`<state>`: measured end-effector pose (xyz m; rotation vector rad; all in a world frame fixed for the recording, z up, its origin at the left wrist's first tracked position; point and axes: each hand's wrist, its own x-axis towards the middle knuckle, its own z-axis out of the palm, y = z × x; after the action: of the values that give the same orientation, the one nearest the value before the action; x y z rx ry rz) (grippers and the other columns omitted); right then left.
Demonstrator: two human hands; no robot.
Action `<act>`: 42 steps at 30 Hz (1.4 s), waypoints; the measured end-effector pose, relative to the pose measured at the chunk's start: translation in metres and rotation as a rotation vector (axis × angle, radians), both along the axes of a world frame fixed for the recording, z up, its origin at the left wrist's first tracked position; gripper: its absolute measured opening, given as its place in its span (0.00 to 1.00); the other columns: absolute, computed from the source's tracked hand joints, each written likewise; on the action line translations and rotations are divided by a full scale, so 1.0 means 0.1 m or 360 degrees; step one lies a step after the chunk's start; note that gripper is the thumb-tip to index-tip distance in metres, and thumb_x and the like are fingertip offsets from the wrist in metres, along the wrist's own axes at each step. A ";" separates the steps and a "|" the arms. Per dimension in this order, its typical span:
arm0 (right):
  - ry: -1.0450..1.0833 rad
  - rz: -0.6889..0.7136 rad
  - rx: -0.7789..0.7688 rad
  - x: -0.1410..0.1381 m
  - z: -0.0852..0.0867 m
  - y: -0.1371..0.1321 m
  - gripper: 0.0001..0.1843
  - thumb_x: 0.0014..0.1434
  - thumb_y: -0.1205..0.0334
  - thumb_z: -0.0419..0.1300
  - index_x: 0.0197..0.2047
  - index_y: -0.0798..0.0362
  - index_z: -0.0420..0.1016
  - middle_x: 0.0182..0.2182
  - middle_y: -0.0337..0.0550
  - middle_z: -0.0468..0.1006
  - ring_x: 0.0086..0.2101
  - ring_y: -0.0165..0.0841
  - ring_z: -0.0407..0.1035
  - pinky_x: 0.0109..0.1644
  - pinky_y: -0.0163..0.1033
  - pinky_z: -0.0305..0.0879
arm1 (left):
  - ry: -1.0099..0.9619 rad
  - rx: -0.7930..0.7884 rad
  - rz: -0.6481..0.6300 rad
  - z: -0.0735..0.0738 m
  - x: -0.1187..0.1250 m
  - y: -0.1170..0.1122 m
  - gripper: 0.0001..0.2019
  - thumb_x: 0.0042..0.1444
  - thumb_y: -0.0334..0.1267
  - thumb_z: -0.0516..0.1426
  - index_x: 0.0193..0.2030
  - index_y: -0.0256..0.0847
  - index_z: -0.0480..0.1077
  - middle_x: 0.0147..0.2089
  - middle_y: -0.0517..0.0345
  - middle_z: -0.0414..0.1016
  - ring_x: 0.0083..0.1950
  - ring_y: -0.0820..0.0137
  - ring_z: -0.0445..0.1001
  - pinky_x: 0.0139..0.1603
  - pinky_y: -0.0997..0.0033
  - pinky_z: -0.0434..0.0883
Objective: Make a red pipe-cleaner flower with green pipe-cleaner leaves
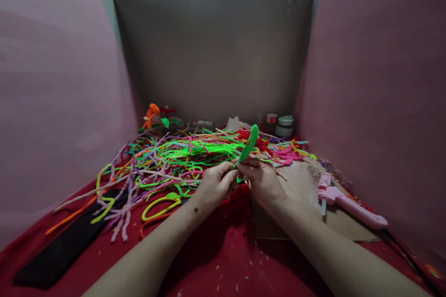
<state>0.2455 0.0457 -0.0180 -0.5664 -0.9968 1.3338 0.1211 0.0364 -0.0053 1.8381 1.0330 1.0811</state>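
Observation:
Both hands meet in the middle of the view over a red cloth (223,260). My right hand (262,180) pinches the base of a green pipe-cleaner loop (250,144) that stands up leaf-shaped above the fingers. My left hand (215,182) is closed too, its fingertips pinching the lower end of the same green piece. Just behind the hands lies a big tangle of coloured pipe cleaners (167,158), mostly neon green, purple and pink.
A pink glue gun (343,200) lies on a cardboard sheet (306,204) at right. Small jars (284,125) stand at the back wall, and an orange pipe-cleaner flower (152,115) at back left. A black strip (66,246) lies at front left. Pink walls close both sides.

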 end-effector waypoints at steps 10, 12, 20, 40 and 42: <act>0.0030 0.0158 0.0066 0.02 -0.03 -0.01 0.06 0.45 0.67 0.62 0.29 0.52 0.79 0.22 0.37 0.74 0.22 0.28 0.63 0.28 0.36 0.59 | 0.0224 0.0311 0.0184 -0.10 -0.04 0.09 0.10 0.56 0.38 0.49 0.29 0.40 0.68 0.21 0.64 0.62 0.22 0.77 0.59 0.24 0.79 0.56; 0.0047 0.0195 0.0071 0.02 -0.03 0.00 0.07 0.45 0.68 0.61 0.30 0.52 0.78 0.22 0.38 0.74 0.22 0.28 0.63 0.27 0.36 0.58 | 0.0106 0.0165 0.0134 -0.07 -0.03 0.09 0.10 0.55 0.39 0.49 0.28 0.39 0.67 0.20 0.65 0.61 0.20 0.79 0.58 0.22 0.80 0.56; -0.0265 -0.0002 0.0143 0.07 0.01 0.01 0.07 0.44 0.63 0.62 0.29 0.51 0.79 0.19 0.36 0.71 0.22 0.28 0.60 0.29 0.36 0.58 | -0.0419 -0.0606 -0.0184 0.07 -0.02 0.01 0.11 0.50 0.43 0.56 0.26 0.37 0.63 0.15 0.68 0.60 0.12 0.83 0.51 0.12 0.82 0.49; 0.0124 0.0320 0.0007 0.03 -0.01 0.05 0.08 0.37 0.69 0.66 0.26 0.54 0.78 0.21 0.37 0.74 0.20 0.26 0.63 0.27 0.34 0.58 | -0.0715 -0.1087 -0.0800 0.06 -0.19 0.08 0.09 0.54 0.40 0.55 0.31 0.35 0.66 0.15 0.69 0.58 0.10 0.87 0.42 0.11 0.84 0.45; 0.0094 0.0314 -0.0012 0.04 0.00 0.04 0.07 0.37 0.68 0.66 0.26 0.54 0.78 0.21 0.37 0.74 0.20 0.25 0.63 0.26 0.34 0.58 | -0.0659 -0.1043 -0.0774 0.06 -0.19 0.08 0.09 0.53 0.40 0.55 0.31 0.35 0.66 0.16 0.69 0.58 0.10 0.87 0.44 0.11 0.84 0.45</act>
<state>0.2494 0.0498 -0.0183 -0.4400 -1.0199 1.5206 0.1026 0.0441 0.0002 1.1732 0.5519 0.6715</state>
